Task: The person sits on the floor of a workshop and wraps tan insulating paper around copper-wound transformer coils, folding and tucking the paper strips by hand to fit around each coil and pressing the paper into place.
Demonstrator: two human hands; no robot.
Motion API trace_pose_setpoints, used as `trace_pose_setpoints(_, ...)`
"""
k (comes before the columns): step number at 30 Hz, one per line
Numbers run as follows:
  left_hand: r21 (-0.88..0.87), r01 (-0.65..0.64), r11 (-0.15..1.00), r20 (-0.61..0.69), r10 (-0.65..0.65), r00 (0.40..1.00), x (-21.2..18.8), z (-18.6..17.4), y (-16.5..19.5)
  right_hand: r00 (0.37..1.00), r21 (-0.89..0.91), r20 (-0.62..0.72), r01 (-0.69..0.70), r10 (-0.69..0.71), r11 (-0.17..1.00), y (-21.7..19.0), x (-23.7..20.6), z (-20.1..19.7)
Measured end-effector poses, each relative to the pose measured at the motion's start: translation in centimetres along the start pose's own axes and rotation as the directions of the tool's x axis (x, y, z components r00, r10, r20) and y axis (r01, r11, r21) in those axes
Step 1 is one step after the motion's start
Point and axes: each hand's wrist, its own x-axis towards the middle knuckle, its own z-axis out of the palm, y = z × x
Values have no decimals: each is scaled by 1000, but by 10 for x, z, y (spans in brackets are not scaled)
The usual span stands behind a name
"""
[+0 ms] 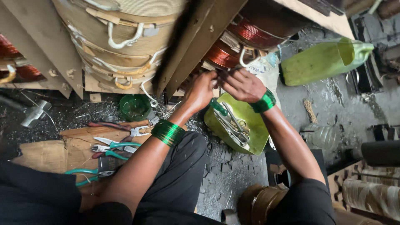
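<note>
**Both hands at the base of a copper coil**

L hand point(202, 89) and R hand point(243, 85) meet close together, fingertips nearly touching, at the underside of a copper coil point(227, 52) that sits behind a slanted wood beam point(200, 37). Fingers of both hands are curled and pinched in at the same spot, just under the coil's lower edge, beside a white looped lead point(243, 56). What exactly they pinch is too small and blurred to tell; can't say if either grip is clamped on a wire or just pressed against the winding. Green bangles sit on both wrists: a wide stack on L point(168, 132), narrower band on R point(263, 101).

Directly below the hands, a yellow-green tray point(254, 133) lies tilted on the floor w/ metal tools point(233, 127) in it. To the L of the beam, a larger taped coil point(121, 37) w/ white leads. Near it on the floor, a green bowl point(134, 106). Beside L forearm, a wood board point(71, 146) carries pliers point(114, 146) w/ teal handles, plus red-handled ones. Far R, a green plastic jug point(325, 60) lies on its side on grey, littered floor. Person sits cross-legged in dark clothes.
</note>
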Motion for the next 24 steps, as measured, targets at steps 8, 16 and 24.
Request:
trace_pose_setpoints(8, -89, -127, 988, -243, 102, 965, -27, 6, 7, 965, 165, 54, -262, 257, 951, -22, 7, -12)
trace_pose_setpoints(16, -102, -126, 987, -336, 85, 938, -22, 15, -1, 848, 201, 135, -529, 512, 824, -26, 42, -27)
trace_pose_setpoints(24, -236, 129, 963, -223, -183, 958, -11, 14, 3, 746, 468, -18, -582, 665, 665, -49, 34, -28)
